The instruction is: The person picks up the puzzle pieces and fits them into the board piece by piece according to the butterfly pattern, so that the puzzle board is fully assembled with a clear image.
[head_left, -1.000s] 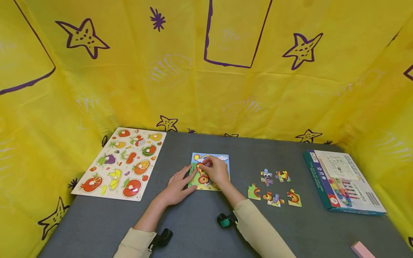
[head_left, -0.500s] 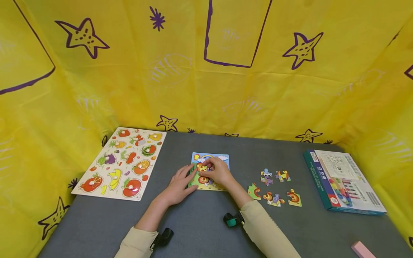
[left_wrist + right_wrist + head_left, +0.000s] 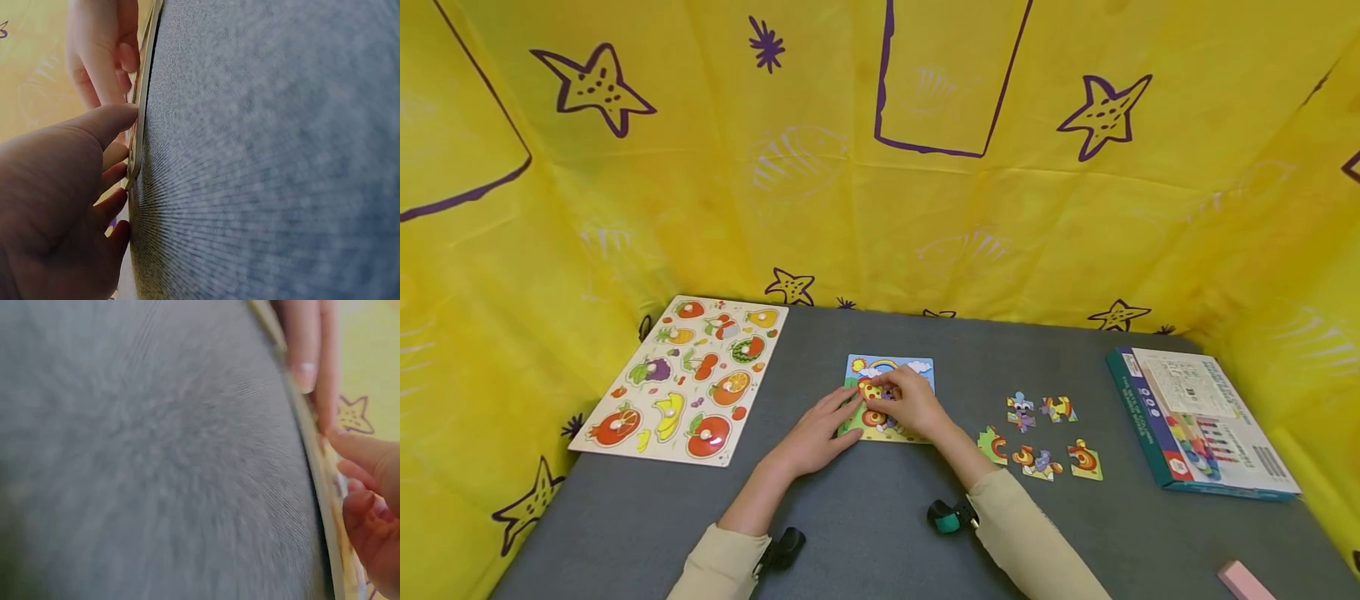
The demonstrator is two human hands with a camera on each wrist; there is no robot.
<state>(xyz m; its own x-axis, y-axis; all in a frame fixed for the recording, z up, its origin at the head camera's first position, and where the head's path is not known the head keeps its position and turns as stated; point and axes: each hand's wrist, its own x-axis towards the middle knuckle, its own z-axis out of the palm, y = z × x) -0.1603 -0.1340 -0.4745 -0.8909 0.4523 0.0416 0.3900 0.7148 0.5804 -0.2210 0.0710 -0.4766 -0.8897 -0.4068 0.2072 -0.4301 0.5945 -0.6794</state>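
Observation:
A small square jigsaw puzzle with a sun, rainbow and cartoon animals lies in the middle of the table. My left hand rests along its left edge with fingers extended; in the left wrist view the left thumb lies at the board's near edge. Over the puzzle, my right hand holds a yellow, red-spotted puzzle piece between thumb and index finger, close to the board. The right wrist view shows the right fingers curled at the board's edge. Part of the picture is hidden under the right hand.
Several loose puzzle pieces lie right of the board. A fruit knob puzzle is at the left, a flat box at the right. A pink block sits near the front right. Yellow cloth surrounds the table.
My right hand has shifted slightly to the right, and its thumb and index finger have spread, leaving more of the spotted piece showing. My left hand has stayed nearly still.

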